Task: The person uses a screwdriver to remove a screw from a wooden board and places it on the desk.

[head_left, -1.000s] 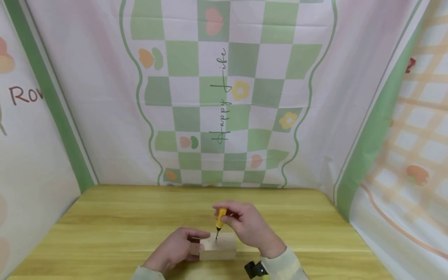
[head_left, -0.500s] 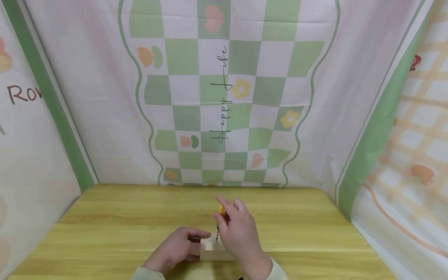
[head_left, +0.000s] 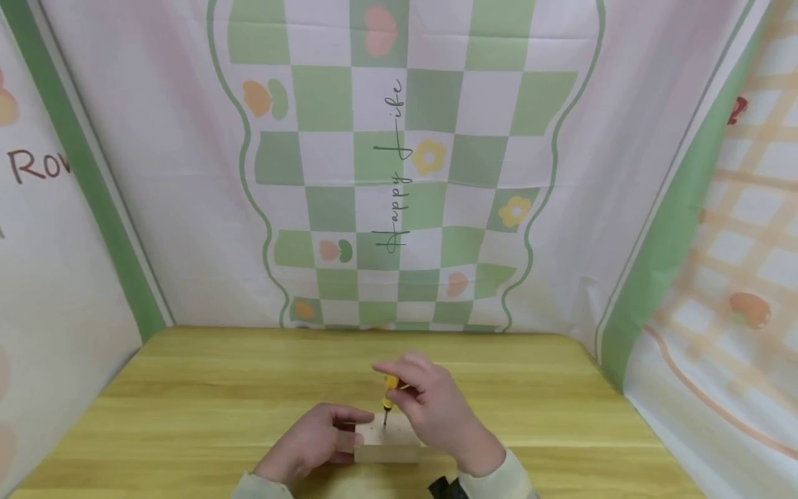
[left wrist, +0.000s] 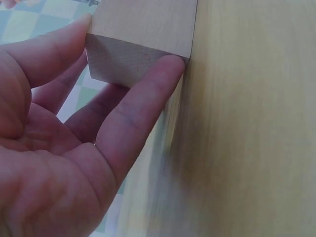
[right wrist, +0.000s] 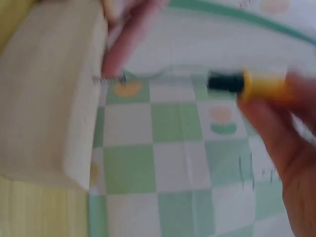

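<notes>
A pale wooden block (head_left: 387, 453) lies on the table with small dark holes or marks on its top face. My left hand (head_left: 314, 436) grips the block's left end; in the left wrist view, fingers (left wrist: 140, 116) and thumb press its edges. My right hand (head_left: 442, 409) pinches a yellow screwdriver (head_left: 390, 388) by its handle, the shaft pointing down at the block's top. In the right wrist view, a small screw (right wrist: 107, 79) stands partly out of the block, in line with the blurred screwdriver. Contact between tip and screw is too blurred to tell.
The wood-grain table (head_left: 218, 388) stretches around the block. Behind it hangs a green-and-white checked cloth (head_left: 377, 208), with more printed cloth at both sides. A black device (head_left: 447, 488) sits at my right wrist.
My right hand turned inward over the screwdriver half a second ago and has now turned back outward, showing the yellow handle again. The left hand and block stay in place.
</notes>
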Demonstrator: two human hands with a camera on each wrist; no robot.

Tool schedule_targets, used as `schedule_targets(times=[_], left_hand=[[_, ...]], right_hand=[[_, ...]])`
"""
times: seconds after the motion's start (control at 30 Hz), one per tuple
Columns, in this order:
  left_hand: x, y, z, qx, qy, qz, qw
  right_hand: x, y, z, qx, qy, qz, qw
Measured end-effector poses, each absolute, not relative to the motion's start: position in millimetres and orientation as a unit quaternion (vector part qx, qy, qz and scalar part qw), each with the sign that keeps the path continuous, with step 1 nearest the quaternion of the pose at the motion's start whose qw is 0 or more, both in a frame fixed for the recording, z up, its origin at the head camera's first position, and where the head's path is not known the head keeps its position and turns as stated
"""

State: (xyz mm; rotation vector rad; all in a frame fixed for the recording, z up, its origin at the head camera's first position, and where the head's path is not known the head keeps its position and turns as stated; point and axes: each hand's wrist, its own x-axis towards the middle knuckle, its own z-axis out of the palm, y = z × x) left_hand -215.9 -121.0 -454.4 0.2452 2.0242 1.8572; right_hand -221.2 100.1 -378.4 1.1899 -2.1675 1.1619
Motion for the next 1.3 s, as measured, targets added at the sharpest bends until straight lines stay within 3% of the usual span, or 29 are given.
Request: schedule_targets(times=[0.13,0.23,0.57,0.8,0.93,1.1,1.3], left_hand=[[-215.6,-120.9,-454.4,0.088,0.720,0.661,0.192],[-215.5,-120.9,-453.7,0.088,0.721,0.659,0.195],[-217.3,-123.5,-454.3,0.091,0.721,0.659,0.195],[-217.0,-122.7,-455.1,0.095,0.717,0.663,0.191],[-216.4,-120.6,-453.9,0.096,0.717,0.664,0.187],[-215.4,-120.2,-450.7,0.095,0.720,0.662,0.187],[-213.5,-122.3,-448.0,0.095,0.719,0.661,0.192]], right_hand=[[-224.2,111.1,-375.1,0.430,-0.768,0.459,0.120],[-220.0,109.7,-371.2,0.395,-0.793,0.450,0.110],[-203.1,75.4,-373.7,0.253,-0.868,0.326,0.276],[-200.8,64.3,-382.7,0.248,-0.832,0.322,0.378],[-200.7,63.0,-384.7,0.254,-0.814,0.331,0.404],[-199.2,63.3,-382.2,0.278,-0.811,0.347,0.380],[-210.0,78.8,-383.9,0.369,-0.787,0.416,0.268]])
